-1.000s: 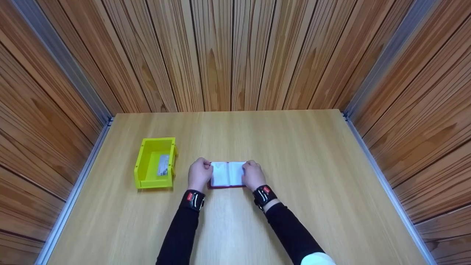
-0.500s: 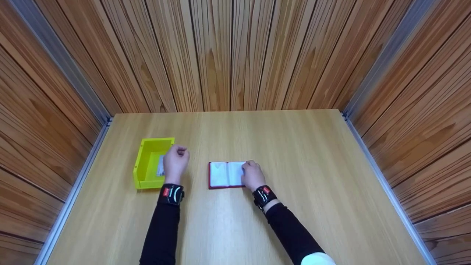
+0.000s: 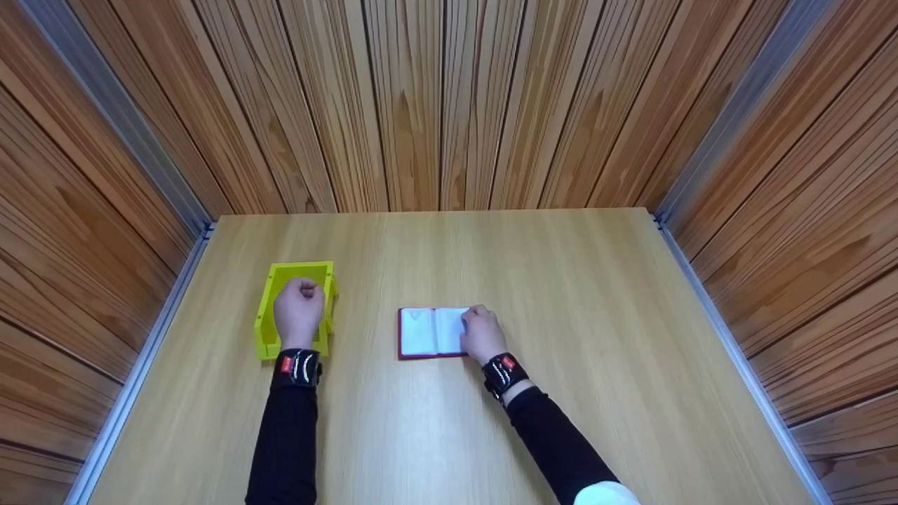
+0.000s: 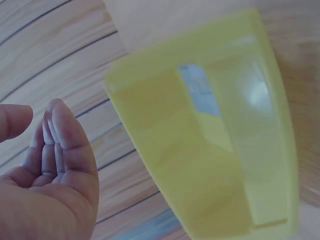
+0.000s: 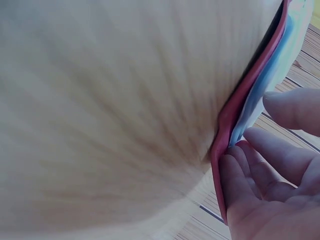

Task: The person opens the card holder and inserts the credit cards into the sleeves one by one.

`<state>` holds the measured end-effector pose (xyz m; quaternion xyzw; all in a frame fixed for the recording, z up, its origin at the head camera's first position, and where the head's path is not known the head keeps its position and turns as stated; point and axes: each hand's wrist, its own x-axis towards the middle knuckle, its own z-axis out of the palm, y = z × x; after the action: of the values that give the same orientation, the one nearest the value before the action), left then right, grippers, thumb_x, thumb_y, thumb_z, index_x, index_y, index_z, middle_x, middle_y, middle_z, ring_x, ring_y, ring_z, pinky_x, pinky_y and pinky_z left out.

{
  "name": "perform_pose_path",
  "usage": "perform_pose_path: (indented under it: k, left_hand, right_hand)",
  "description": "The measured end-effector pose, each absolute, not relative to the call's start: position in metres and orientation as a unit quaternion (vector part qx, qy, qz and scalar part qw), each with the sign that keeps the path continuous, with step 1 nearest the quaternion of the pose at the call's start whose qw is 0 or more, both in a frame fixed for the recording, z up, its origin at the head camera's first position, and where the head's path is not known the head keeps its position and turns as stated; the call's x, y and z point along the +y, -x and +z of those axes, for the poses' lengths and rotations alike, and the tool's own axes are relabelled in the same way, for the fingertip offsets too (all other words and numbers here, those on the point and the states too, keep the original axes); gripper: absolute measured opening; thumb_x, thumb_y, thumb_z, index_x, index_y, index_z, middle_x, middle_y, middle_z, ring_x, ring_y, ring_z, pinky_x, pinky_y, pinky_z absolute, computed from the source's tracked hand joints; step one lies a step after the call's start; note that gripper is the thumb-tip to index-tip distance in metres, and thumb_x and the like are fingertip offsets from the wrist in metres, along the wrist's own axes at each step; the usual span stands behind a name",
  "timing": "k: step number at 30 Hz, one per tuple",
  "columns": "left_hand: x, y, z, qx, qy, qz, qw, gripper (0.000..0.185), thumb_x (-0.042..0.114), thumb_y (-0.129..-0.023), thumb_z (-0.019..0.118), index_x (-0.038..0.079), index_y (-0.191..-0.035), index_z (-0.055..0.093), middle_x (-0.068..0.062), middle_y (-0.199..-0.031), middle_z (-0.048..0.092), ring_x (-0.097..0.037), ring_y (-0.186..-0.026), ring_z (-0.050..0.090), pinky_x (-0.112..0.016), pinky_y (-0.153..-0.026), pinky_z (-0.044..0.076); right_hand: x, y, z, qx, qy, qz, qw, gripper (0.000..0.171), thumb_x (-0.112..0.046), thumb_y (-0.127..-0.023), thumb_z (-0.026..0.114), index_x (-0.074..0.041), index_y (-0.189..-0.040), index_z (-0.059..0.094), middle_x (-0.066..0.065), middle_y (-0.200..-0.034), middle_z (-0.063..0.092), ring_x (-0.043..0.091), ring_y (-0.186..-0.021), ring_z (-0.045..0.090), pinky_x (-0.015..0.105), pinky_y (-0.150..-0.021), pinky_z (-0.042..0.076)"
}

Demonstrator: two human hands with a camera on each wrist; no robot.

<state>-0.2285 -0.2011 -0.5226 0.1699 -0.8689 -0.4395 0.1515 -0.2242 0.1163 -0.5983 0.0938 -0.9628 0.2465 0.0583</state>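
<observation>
A small red card holder (image 3: 424,332) lies open on the wooden table (image 3: 575,294), showing clear sleeves. My right hand (image 3: 481,334) holds its right side; in the right wrist view the thumb lies on the sleeves and the fingers (image 5: 260,165) curl at the red cover's edge (image 5: 234,107). My left hand (image 3: 299,307) hovers over the yellow bin (image 3: 263,319). In the left wrist view the left hand's fingers (image 4: 62,135) are loosely curled and hold nothing. A pale blue-grey card (image 4: 200,90) lies in the yellow bin (image 4: 210,170).
Wood-panelled walls with metal corner rails (image 3: 175,280) close in the table on the left, back and right. The bin stands near the left rail.
My left hand let go of the card holder's left side and moved left, ending above the yellow bin. My right hand and the card holder stayed put.
</observation>
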Motion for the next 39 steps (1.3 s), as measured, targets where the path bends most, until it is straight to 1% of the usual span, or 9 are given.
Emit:
perform_pose_path:
  k: [6,12,15,19,27,33,36,39]
  left_hand:
    - [-0.213,0.229,-0.532,-0.871,-0.212,-0.424,0.128,0.023,0.012,-0.093,0.058,-0.002,-0.110,0.062,-0.018,-0.103,0.064,-0.034,-0.097,0.060,-0.045,-0.087,0.046]
    - [-0.221,0.230,-0.545,-0.886,-0.226,-0.391,0.109,0.029,0.012,-0.094,0.056,-0.006,-0.116,0.060,-0.022,-0.112,0.061,-0.037,-0.104,0.056,-0.050,-0.093,0.043]
    - [-0.224,0.231,-0.550,-0.891,-0.231,-0.383,0.083,0.033,0.014,-0.096,0.054,-0.007,-0.121,0.058,-0.024,-0.119,0.060,-0.038,-0.110,0.055,-0.051,-0.096,0.042]
    - [-0.227,0.233,-0.554,-0.899,-0.235,-0.367,0.047,0.037,0.015,-0.097,0.051,-0.009,-0.125,0.056,-0.027,-0.123,0.058,-0.040,-0.113,0.054,-0.052,-0.099,0.041]
    - [-0.229,0.235,-0.564,-0.913,-0.224,-0.342,0.013,0.041,0.016,-0.098,0.048,-0.011,-0.128,0.054,-0.029,-0.125,0.059,-0.042,-0.113,0.056,-0.052,-0.097,0.043]
    - [-0.229,0.235,-0.567,-0.919,-0.212,-0.332,0.006,0.038,0.014,-0.097,0.047,-0.012,-0.123,0.056,-0.030,-0.120,0.060,-0.043,-0.109,0.057,-0.053,-0.094,0.043]
    - [-0.227,0.234,-0.566,-0.924,-0.208,-0.321,0.007,0.034,0.014,-0.096,0.048,-0.012,-0.115,0.057,-0.030,-0.112,0.062,-0.042,-0.100,0.058,-0.052,-0.088,0.045]
    - [-0.226,0.234,-0.566,-0.925,-0.212,-0.316,-0.002,0.028,0.014,-0.095,0.048,-0.010,-0.105,0.058,-0.026,-0.098,0.061,-0.038,-0.087,0.056,-0.049,-0.079,0.044]
  right_hand:
    - [0.116,0.224,-0.597,-0.964,-0.084,0.248,0.047,0.029,0.000,-0.081,0.071,0.006,-0.109,0.068,0.023,-0.119,0.059,0.041,-0.108,0.055,0.048,-0.094,0.047]
    - [0.116,0.224,-0.598,-0.964,-0.080,0.249,0.040,0.030,0.000,-0.081,0.070,0.006,-0.110,0.068,0.023,-0.121,0.058,0.041,-0.110,0.055,0.049,-0.095,0.047]
    - [0.116,0.224,-0.598,-0.965,-0.080,0.247,0.039,0.031,0.000,-0.081,0.071,0.006,-0.111,0.068,0.023,-0.121,0.058,0.041,-0.110,0.055,0.048,-0.095,0.047]
    - [0.116,0.224,-0.597,-0.965,-0.081,0.247,0.039,0.031,0.000,-0.081,0.071,0.006,-0.111,0.068,0.023,-0.121,0.058,0.041,-0.110,0.055,0.048,-0.095,0.047]
    - [0.117,0.224,-0.600,-0.964,-0.093,0.243,0.055,0.030,0.000,-0.079,0.071,0.006,-0.108,0.069,0.023,-0.119,0.059,0.041,-0.106,0.056,0.048,-0.092,0.048]
    - [0.117,0.224,-0.599,-0.964,-0.096,0.241,0.052,0.031,0.000,-0.079,0.071,0.006,-0.110,0.069,0.023,-0.117,0.060,0.040,-0.103,0.057,0.047,-0.091,0.048]
    - [0.117,0.224,-0.599,-0.964,-0.095,0.241,0.052,0.031,-0.001,-0.080,0.072,0.006,-0.110,0.068,0.023,-0.118,0.060,0.040,-0.104,0.057,0.047,-0.091,0.048]
    - [0.117,0.224,-0.599,-0.966,-0.093,0.238,0.048,0.031,-0.001,-0.081,0.071,0.005,-0.110,0.068,0.023,-0.119,0.059,0.040,-0.105,0.057,0.047,-0.092,0.048]
